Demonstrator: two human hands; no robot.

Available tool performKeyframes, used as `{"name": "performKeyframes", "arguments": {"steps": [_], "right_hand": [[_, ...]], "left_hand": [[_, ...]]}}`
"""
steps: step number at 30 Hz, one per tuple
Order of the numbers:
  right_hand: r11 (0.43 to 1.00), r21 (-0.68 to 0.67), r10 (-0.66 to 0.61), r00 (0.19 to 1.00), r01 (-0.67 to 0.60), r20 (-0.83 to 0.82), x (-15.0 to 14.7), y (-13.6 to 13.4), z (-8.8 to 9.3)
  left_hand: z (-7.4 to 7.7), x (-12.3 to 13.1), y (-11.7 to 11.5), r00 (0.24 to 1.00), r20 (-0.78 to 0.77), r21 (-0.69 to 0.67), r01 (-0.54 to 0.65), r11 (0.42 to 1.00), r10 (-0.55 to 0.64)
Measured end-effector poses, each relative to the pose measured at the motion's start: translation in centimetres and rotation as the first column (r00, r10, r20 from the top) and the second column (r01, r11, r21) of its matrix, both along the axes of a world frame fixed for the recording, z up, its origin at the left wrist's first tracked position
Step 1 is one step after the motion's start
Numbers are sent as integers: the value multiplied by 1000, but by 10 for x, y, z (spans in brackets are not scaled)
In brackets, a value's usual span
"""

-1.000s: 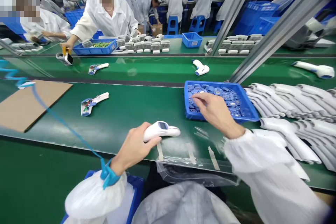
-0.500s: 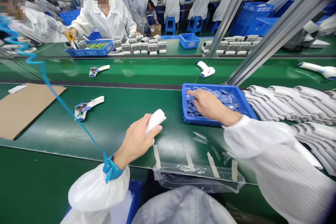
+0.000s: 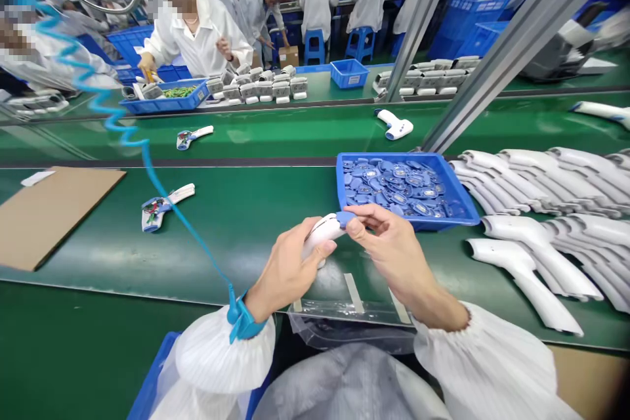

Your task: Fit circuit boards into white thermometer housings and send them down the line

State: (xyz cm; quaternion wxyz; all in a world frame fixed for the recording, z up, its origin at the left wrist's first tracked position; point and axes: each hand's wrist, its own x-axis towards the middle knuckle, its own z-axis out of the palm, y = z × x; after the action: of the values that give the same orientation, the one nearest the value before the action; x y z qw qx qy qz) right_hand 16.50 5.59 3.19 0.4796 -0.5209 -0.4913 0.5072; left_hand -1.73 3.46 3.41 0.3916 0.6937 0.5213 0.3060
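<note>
Green worktop [image 3: 236, 216], blue tray [image 3: 445, 223] on it heaped with blue parts [image 3: 394, 185], left hand [image 3: 288, 269] and right hand [image 3: 396, 252] just this side, left wrapped round white device [image 3: 322, 231] above worktop, right pinching small blue piece [image 3: 343, 218] at device's end.

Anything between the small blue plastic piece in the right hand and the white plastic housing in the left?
Nothing visible: the right hand holds the small blue plastic piece at the end of the white plastic housing, which the left hand grasps. The blue rectangular plastic tray sits beyond the hands, not between them.
</note>
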Motion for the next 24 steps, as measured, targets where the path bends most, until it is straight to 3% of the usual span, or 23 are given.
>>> {"name": "performKeyframes", "arguments": {"steps": [4, 8, 11, 15, 18, 20, 22, 24], "right_hand": [[996, 74, 44, 994, -51, 96, 2, -2, 0], [958, 158, 174, 925, -238, 337, 2, -7, 7], [909, 284, 101, 820, -307, 563, 4, -14, 4], [886, 297, 87, 757, -356, 648, 17, -29, -11], [880, 256, 115, 702, -400, 702, 24, -40, -20], [872, 243, 103, 646, -425, 756, 21, -47, -26], [866, 261, 23, 554, -427, 832, 14, -52, -32], [864, 301, -94, 457, -404, 884, 6, -56, -38]], "left_hand": [[-1, -1, -2, 999, 30, -11, 23, 1000, -22], [-4, 0, -2, 994, -105, 87, 8, 996, 1], [-10, -1, -2, 961, -273, 241, 38, 970, 30], [-19, -2, -7, 932, -362, 313, 145, 939, -23], [-31, 4, -13, 937, -259, 372, -126, 920, 233], [-41, 11, -13, 866, -212, 418, -339, 843, 453], [-49, 16, -8, 816, -235, 465, -383, 798, 528], [-54, 18, 0, 805, -277, 493, -350, 796, 525]]}}
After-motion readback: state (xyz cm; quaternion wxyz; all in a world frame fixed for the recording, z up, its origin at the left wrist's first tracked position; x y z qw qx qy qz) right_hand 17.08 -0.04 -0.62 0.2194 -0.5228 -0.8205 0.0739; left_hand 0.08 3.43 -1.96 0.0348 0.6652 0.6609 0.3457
